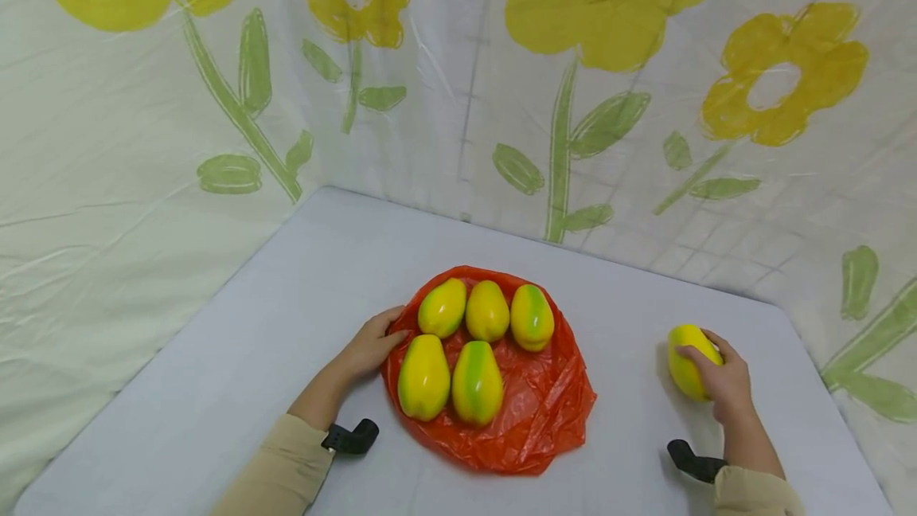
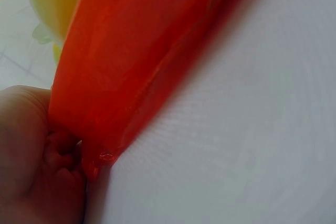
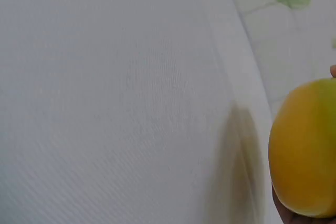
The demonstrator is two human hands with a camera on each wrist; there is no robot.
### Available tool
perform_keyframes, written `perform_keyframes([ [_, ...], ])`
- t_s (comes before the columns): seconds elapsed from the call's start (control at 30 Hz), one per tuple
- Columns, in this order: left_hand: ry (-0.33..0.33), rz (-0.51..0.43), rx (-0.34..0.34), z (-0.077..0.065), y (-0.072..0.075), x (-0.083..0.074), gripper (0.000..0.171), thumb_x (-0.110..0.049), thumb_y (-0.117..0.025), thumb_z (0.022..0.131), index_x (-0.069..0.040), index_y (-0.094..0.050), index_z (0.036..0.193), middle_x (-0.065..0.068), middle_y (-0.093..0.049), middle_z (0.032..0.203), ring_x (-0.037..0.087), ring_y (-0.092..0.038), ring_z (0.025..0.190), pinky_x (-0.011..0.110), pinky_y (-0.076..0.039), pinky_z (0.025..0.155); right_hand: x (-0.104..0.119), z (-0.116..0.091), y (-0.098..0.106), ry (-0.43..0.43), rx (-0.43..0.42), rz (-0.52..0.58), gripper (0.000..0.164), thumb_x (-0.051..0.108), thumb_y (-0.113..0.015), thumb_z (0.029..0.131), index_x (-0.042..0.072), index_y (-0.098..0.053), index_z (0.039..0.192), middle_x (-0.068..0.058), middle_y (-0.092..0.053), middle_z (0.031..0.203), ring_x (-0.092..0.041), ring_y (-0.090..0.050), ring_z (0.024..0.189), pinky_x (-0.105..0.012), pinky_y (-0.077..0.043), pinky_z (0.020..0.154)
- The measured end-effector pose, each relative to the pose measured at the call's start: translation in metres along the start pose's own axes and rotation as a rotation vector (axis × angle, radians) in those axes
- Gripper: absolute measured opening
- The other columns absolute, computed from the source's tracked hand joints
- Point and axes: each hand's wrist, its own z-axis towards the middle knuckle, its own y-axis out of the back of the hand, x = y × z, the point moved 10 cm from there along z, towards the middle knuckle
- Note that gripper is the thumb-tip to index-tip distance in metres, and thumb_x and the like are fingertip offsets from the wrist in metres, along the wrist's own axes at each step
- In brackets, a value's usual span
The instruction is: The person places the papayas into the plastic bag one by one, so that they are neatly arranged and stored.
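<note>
A red plastic bag lies spread in a rough circle, with several glossy yellow-green papayas on it in two rows. My left hand pinches the bag's left edge. In the left wrist view, the red film stretches up from between thumb and curled fingers. Off to the right, my right hand grips another papaya, thumb on the near side and fingers round the far side. The right wrist view shows this papaya with its shadow beside it; most of the hand is out of that frame.
A white table carries everything. Behind it and along the left hangs a pale sheet printed with yellow flowers, close against the table's far edge. Each wrist wears a black strap mount.
</note>
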Motion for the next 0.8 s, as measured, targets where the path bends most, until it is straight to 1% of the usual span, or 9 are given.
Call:
perform_keyframes([
  [0.07, 0.003, 0.001, 0.004, 0.0, -0.001, 0.001, 0.04, -0.011, -0.046, 0.096, -0.008, -0.045, 0.136, 0.013, -0.051, 0.136, 0.023, -0.054, 0.114, 0.04, -0.049, 0.096, 0.004, -0.007, -0.003, 0.008, -0.004, 0.009, 0.078, 0.053, -0.049, 0.088, 0.021, -0.015, 0.15, -0.024, -0.016, 0.15, -0.039, -0.033, 0.115, -0.046, -0.043, 0.085],
  [0.17, 0.013, -0.004, 0.002, 0.0, -0.001, 0.001, 0.04, -0.011, -0.046, 0.096, -0.008, -0.046, 0.136, 0.013, -0.052, 0.135, 0.023, -0.055, 0.112, 0.04, -0.05, 0.095, 0.012, -0.018, -0.008, 0.023, -0.001, 0.028, 0.077, 0.051, -0.05, 0.088, 0.021, -0.016, 0.15, -0.024, -0.02, 0.148, -0.036, -0.036, 0.11, -0.036, -0.044, 0.074],
  [0.27, 0.015, -0.014, -0.004, 0.0, 0.0, 0.0, 0.04, -0.012, -0.046, 0.096, -0.007, -0.045, 0.136, 0.014, -0.051, 0.135, 0.024, -0.055, 0.112, 0.041, -0.05, 0.094, 0.019, -0.031, -0.016, 0.035, 0.011, 0.056, 0.075, 0.049, -0.052, 0.089, 0.023, -0.017, 0.15, -0.022, -0.021, 0.148, -0.032, -0.037, 0.107, -0.029, -0.043, 0.069],
  [0.43, 0.019, -0.019, -0.006, -0.001, 0.0, 0.0, 0.041, -0.012, -0.046, 0.096, -0.006, -0.043, 0.137, 0.015, -0.05, 0.137, 0.025, -0.054, 0.115, 0.043, -0.049, 0.095, 0.028, -0.049, -0.032, 0.043, 0.054, 0.129, 0.075, 0.047, -0.053, 0.089, 0.026, -0.016, 0.15, -0.018, -0.02, 0.149, -0.026, -0.036, 0.107, -0.025, -0.041, 0.07],
  [0.53, 0.018, -0.007, -0.005, 0.0, 0.0, 0.0, 0.041, -0.012, -0.046, 0.096, -0.007, -0.044, 0.137, 0.014, -0.05, 0.137, 0.025, -0.054, 0.115, 0.042, -0.049, 0.096, 0.031, -0.06, -0.044, 0.027, 0.101, 0.195, 0.076, 0.048, -0.055, 0.088, 0.027, -0.015, 0.15, -0.016, -0.021, 0.146, -0.023, -0.034, 0.106, -0.023, -0.042, 0.071],
  [0.67, 0.006, 0.008, 0.0, 0.001, 0.0, 0.0, 0.04, -0.012, -0.046, 0.096, -0.008, -0.045, 0.136, 0.013, -0.051, 0.135, 0.023, -0.054, 0.112, 0.04, -0.05, 0.095, 0.033, -0.074, -0.06, -0.005, 0.158, 0.301, 0.077, 0.048, -0.057, 0.087, 0.031, -0.015, 0.15, -0.002, -0.03, 0.13, -0.019, -0.033, 0.104, -0.02, -0.044, 0.073],
  [0.73, 0.003, 0.007, 0.0, 0.0, 0.0, 0.0, 0.039, -0.011, -0.046, 0.096, -0.008, -0.046, 0.135, 0.013, -0.052, 0.134, 0.023, -0.055, 0.11, 0.039, -0.05, 0.095, 0.036, -0.082, -0.068, -0.01, 0.185, 0.35, 0.076, 0.048, -0.057, 0.088, 0.032, -0.015, 0.149, 0.005, -0.032, 0.123, -0.018, -0.033, 0.105, -0.019, -0.044, 0.074],
  [0.8, 0.002, 0.008, -0.001, 0.0, 0.001, -0.001, 0.039, -0.011, -0.046, 0.096, -0.008, -0.046, 0.135, 0.013, -0.052, 0.134, 0.022, -0.055, 0.11, 0.039, -0.05, 0.094, 0.04, -0.09, -0.076, -0.011, 0.212, 0.394, 0.076, 0.048, -0.056, 0.088, 0.032, -0.014, 0.15, 0.009, -0.032, 0.118, -0.017, -0.034, 0.105, -0.018, -0.045, 0.075],
])
